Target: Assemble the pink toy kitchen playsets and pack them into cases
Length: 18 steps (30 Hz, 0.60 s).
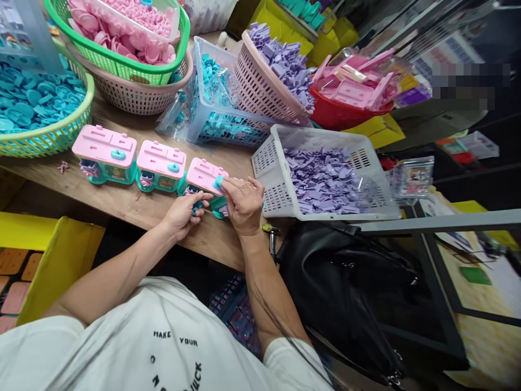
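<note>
Three small pink-and-teal plastic toys stand in a row on the wooden table: the left toy (pixel 105 146), the middle toy (pixel 161 160) and the right toy (pixel 203 172). On the pink tops of the left and middle toys sit teal oval pieces. My right hand (pixel 244 203) pinches a similar teal piece (pixel 218 182) at the top of the right toy, covering that toy's right end. At the front of the same toy, my left hand (pixel 183 214) has its fingers curled around small teal pieces (pixel 197 207), partly hidden.
Behind the toys stand a basket of teal parts (pixel 83 117), a green basket of pink parts (pixel 122 69) and a tilted pink basket (pixel 260 81). A white crate (pixel 280 163) of purple parts is to the right. A hammer-like tool (pixel 272 236) lies near a black bag (pixel 337 271).
</note>
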Motion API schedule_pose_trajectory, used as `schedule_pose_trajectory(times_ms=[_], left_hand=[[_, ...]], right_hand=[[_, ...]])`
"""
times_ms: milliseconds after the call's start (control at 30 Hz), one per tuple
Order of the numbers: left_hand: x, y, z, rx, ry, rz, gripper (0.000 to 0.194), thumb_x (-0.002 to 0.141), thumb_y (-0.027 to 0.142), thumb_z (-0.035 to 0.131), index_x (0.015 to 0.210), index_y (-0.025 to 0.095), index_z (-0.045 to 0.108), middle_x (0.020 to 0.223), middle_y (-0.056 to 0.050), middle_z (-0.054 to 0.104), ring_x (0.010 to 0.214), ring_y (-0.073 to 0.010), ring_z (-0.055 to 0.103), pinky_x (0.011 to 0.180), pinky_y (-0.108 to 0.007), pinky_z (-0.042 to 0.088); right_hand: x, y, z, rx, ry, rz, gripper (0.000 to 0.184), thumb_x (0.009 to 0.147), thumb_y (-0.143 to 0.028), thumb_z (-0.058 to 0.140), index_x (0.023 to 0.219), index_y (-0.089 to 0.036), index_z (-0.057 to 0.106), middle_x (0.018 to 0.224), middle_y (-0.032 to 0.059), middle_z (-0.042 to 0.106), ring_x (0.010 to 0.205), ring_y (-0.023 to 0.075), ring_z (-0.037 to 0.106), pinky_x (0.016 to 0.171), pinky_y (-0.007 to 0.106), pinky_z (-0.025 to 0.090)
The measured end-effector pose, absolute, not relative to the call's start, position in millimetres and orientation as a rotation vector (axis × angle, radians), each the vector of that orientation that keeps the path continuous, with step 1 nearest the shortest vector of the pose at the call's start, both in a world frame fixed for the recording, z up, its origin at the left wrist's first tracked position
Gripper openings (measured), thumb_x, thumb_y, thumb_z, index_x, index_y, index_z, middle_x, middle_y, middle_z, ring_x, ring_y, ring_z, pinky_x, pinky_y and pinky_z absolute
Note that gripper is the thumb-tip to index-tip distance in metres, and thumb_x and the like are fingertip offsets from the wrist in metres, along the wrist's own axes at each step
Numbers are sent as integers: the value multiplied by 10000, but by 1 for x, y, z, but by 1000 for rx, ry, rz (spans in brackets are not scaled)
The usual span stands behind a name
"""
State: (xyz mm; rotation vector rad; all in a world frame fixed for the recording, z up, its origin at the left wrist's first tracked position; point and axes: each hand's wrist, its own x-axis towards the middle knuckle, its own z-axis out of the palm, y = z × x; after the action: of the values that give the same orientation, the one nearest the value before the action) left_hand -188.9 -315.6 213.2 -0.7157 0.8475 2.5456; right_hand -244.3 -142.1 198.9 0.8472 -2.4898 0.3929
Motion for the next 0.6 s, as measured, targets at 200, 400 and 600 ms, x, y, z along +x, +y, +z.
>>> schedule_pose_trajectory(times_ms=[200,400,600], left_hand=[[-190,-319,218,-686,624,2487,346,1044,275,425,1102,29,662,757,-94,672,492,-75,559,332,-119,320],[-181,-326,222,-713,509,2461,380,1054,291,367,1205,25,591,915,-170,731,736,-195,732,532,-218,562],[-166,-341,209,-648,439,2574,145,976,155,524,923,108,651,687,-26,668,572,-112,648,607,-225,582]], right_hand=[[-244,-141,194,828,-2529,444,258,1022,-313,473,1070,-289,725,1193,44,761,1180,237,655,1154,521,261],[-225,-150,209,793,-2486,363,225,996,-325,538,1115,-277,723,1202,49,753,1305,292,565,1132,526,241],[-188,-169,213,1303,-2466,451,280,995,-295,555,1245,-243,670,1271,46,724,1287,244,561,1095,426,299]])
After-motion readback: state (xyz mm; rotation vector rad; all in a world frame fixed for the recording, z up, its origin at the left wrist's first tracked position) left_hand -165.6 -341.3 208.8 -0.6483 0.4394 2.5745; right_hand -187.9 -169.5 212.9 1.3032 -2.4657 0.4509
